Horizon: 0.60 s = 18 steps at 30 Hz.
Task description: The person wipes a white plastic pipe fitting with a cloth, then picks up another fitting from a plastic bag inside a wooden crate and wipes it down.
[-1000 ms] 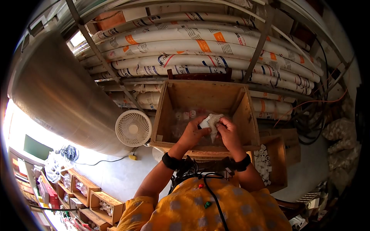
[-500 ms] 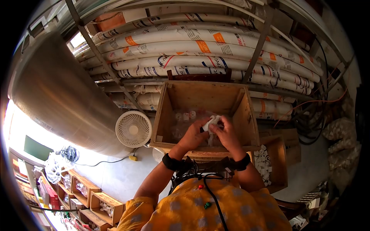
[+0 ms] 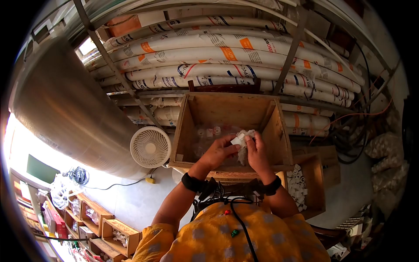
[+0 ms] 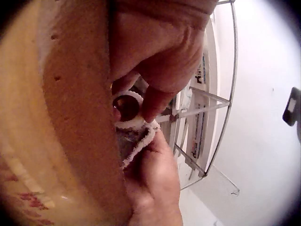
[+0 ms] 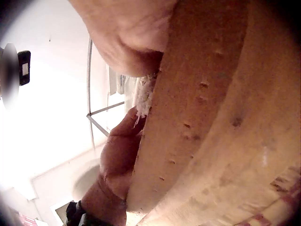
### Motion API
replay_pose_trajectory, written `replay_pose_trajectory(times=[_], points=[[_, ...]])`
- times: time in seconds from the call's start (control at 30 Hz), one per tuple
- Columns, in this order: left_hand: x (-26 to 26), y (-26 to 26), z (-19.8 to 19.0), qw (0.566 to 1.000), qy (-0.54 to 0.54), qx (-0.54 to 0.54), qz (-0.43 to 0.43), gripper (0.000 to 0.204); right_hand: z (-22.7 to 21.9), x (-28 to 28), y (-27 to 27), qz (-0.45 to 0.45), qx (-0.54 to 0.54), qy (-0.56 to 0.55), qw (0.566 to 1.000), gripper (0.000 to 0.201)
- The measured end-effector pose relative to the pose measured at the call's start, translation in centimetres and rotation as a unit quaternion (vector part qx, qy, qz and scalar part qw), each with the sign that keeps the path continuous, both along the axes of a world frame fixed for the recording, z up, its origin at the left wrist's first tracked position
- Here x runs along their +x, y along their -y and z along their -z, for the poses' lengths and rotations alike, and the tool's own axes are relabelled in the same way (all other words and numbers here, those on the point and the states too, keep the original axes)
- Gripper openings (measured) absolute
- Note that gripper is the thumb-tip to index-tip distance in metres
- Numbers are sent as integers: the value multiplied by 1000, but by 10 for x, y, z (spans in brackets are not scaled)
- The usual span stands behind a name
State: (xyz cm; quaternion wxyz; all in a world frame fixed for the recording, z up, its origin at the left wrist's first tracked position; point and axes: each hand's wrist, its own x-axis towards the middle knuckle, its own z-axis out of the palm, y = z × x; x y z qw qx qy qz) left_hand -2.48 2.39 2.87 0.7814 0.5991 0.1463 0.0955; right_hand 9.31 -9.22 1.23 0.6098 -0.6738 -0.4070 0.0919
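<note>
Over the front part of a wooden box (image 3: pixel 232 165), both hands meet at a small white fitting (image 3: pixel 238 140). The left hand (image 3: pixel 218 152) pinches the fitting between thumb and fingers. A whitish, rough-textured cloth (image 3: pixel 249 133) is held by the right hand (image 3: pixel 258 153), its lower end hanging beneath. In the left wrist view the round opening of the white fitting (image 4: pixel 136 96) shows between the left hand (image 4: pixel 160 52) and the other hand. Box wood hides much of the right wrist view, where the cloth (image 5: pixel 144 96) shows below the right hand (image 5: pixel 127 33).
Clear plastic bags with white fittings (image 3: pixel 209 132) lie inside the box, left of the hands. A white fan (image 3: pixel 150 147) stands at its left. To the right is a wooden bin of white fittings (image 3: pixel 298 187). Wrapped pipes (image 3: pixel 209 54) lie on a rack behind.
The fitting was mostly covered by the fingers and cloth half a second ago and shows more now. The right fingers have shifted upward around the cloth, and the left hand has turned slightly.
</note>
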Motion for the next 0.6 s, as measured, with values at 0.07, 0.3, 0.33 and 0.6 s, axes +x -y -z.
replay_pose_trajectory(times=[0.07, 0.3, 0.33, 0.6], points=[[0, -1, 2, 1000, 6, 9, -9, 38, -2, -2, 0, -2, 10, -9, 1000, 29], [1, -4, 13, 997, 23, 70, -23, 39, -7, -5, -3, -60, 84, 11, 995, 26], [1, -3, 14, 996, 31, 77, -22, 39, -10, -5, -3, -69, 74, 9, 995, 26], [-2, -4, 7, 990, 58, 127, 3, 36, -13, -9, 1, -119, -13, -41, 992, 26]])
